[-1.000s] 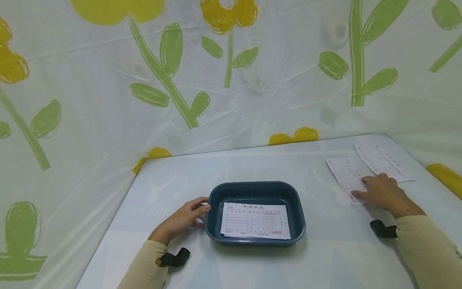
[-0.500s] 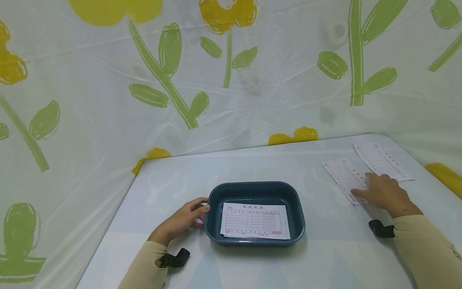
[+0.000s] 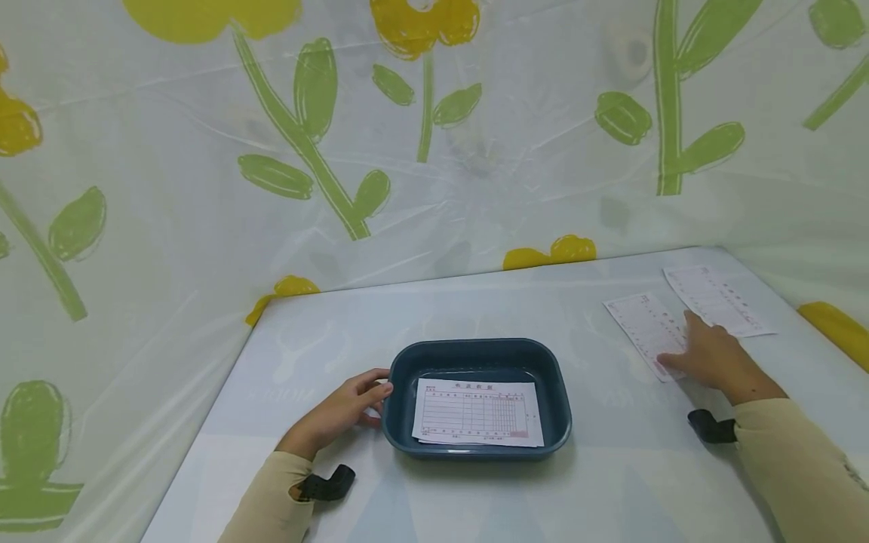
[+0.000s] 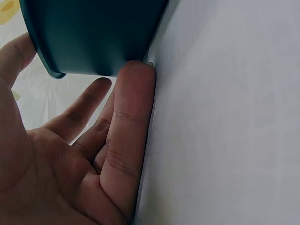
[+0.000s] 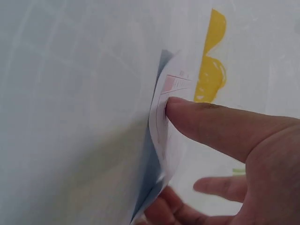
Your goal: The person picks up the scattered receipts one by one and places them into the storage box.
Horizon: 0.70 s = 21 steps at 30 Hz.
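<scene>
A dark teal plastic tub (image 3: 475, 359) stands mid-table with printed receipts (image 3: 478, 413) lying inside it. At its left end is my left hand (image 3: 342, 411), thumb at the rim and fingers fairly straight against the outer wall (image 4: 93, 37). Off to the right, my right hand (image 3: 721, 362) pinches a loose receipt (image 3: 641, 324) near its close end. In the right wrist view the thumb presses the printed face of that receipt (image 5: 161, 119), which bows up off the table; the other fingertips are at its lower edge, partly hidden.
Another receipt (image 3: 716, 298) lies flat just beyond my right hand. The white table (image 3: 380, 317) ends at the back against a hanging sheet (image 3: 529, 173) printed with flowers. Black wrist mounts (image 3: 327, 484) sit on both sleeves.
The receipt under my right hand has slid slightly left and turned a little, and the index finger has shifted on it. My left hand and the tub hold still; the head view shifts slightly.
</scene>
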Tool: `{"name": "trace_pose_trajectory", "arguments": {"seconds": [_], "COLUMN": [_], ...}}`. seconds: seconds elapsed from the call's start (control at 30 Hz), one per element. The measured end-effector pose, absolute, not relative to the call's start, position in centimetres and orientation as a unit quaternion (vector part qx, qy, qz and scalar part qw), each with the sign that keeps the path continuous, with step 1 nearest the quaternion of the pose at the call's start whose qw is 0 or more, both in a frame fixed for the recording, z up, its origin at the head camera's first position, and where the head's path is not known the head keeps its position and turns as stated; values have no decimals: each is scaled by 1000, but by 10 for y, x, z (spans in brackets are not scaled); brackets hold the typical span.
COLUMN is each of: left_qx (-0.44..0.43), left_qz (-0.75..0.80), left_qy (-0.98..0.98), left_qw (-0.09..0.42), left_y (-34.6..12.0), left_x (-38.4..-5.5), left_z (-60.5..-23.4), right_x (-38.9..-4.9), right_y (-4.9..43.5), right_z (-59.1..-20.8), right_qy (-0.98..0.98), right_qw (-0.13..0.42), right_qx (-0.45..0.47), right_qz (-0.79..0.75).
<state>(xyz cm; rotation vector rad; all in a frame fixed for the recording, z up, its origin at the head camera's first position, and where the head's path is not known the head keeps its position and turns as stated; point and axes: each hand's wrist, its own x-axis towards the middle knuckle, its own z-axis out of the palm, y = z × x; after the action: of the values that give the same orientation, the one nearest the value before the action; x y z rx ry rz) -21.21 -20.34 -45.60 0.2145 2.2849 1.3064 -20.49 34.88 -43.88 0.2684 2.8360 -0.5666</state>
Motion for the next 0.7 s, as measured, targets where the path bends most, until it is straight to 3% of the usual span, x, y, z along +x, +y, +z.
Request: {"name": "trace_pose_trajectory", "arguments": {"seconds": [0.7], "left_qx": [85], "left_qz": [479], "left_qy": [837], "left_qw": [250], "left_y": [-205], "left_x": [-214], "left_z": [-455], "right_x": [-205], "right_y": [344], "right_z": [-440], "right_qy": [976], "right_qw": [88], "right_qx": [85], "right_qz": [-179]}}
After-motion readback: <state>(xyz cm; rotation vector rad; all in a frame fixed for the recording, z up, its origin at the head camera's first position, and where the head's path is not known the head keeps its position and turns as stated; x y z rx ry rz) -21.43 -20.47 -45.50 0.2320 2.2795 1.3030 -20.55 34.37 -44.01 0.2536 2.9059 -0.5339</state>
